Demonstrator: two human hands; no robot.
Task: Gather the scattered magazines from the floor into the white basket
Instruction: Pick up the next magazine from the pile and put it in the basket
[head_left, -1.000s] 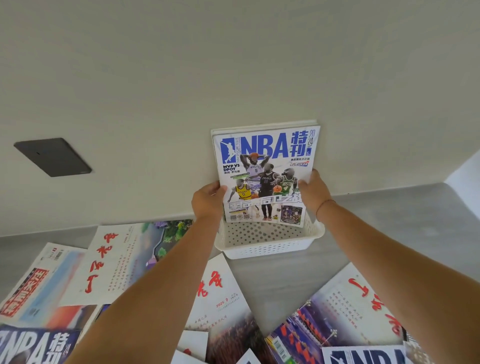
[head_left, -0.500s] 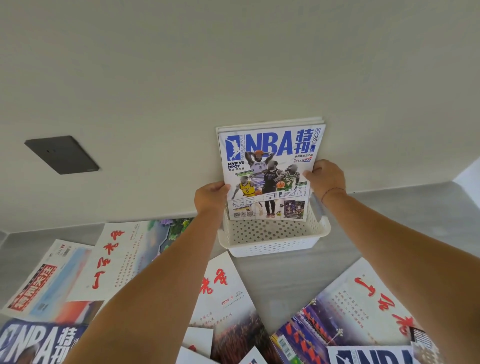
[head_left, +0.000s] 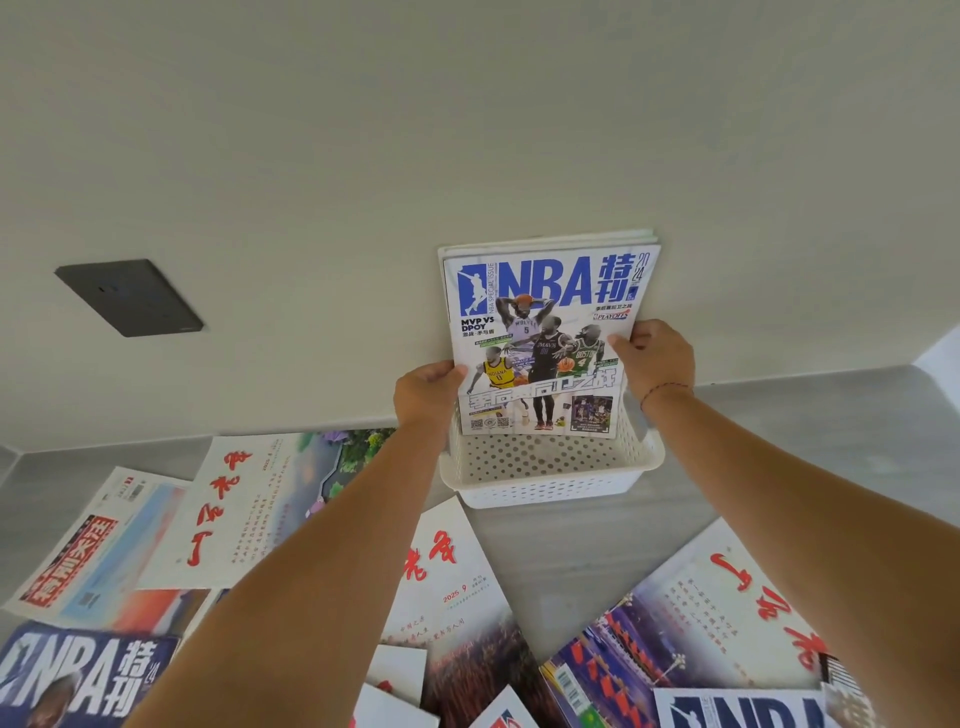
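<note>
Head view: left hand (head_left: 426, 393) and right hand (head_left: 655, 358) grip the side edges of the NBA magazine (head_left: 548, 338), upright in the white basket (head_left: 550, 475) against the far wall. Other magazines (head_left: 249, 512) lie scattered on the near floor (head_left: 561, 545).

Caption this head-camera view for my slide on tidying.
Both hands stand an NBA magazine upright in the white perforated plastic basket.

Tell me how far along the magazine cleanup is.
Early. A small stack stands in the white basket, fronted by the NBA magazine, which the left hand and right hand grip by its edges. At least seven magazines lie on the floor.
</note>
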